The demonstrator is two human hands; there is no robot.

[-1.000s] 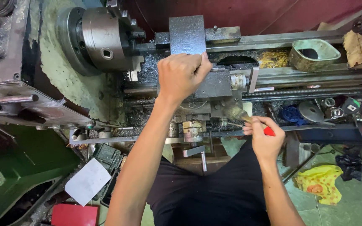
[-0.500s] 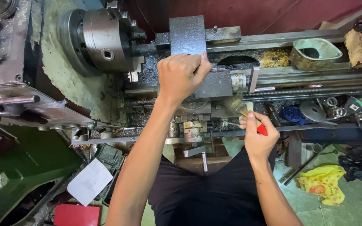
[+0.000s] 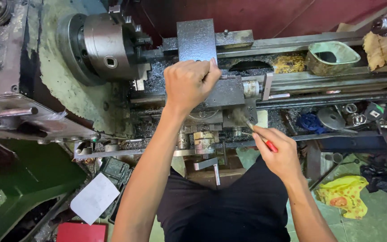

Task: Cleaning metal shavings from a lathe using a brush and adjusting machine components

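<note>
I look down on a metal lathe (image 3: 292, 83) covered in dark chips. My left hand (image 3: 189, 83) is a closed fist resting on the grey carriage and tool post (image 3: 196, 38), just right of the steel chuck (image 3: 108, 49); what it grips is hidden under the fingers. My right hand (image 3: 278, 152) holds a small brush with a red handle (image 3: 270, 145). Its bristles (image 3: 239, 115) touch the front of the carriage apron, above the handwheels (image 3: 202, 141).
A green oval pan (image 3: 332, 56) sits on the bed at the right. Loose parts and a blue piece (image 3: 307, 122) lie in the chip tray. On the floor are a yellow bag (image 3: 346, 195), a white sheet (image 3: 95, 197) and a red box (image 3: 81, 232).
My right hand has moved left and up with the brush, so the bristles now meet the carriage front. My left fist stays where it was.
</note>
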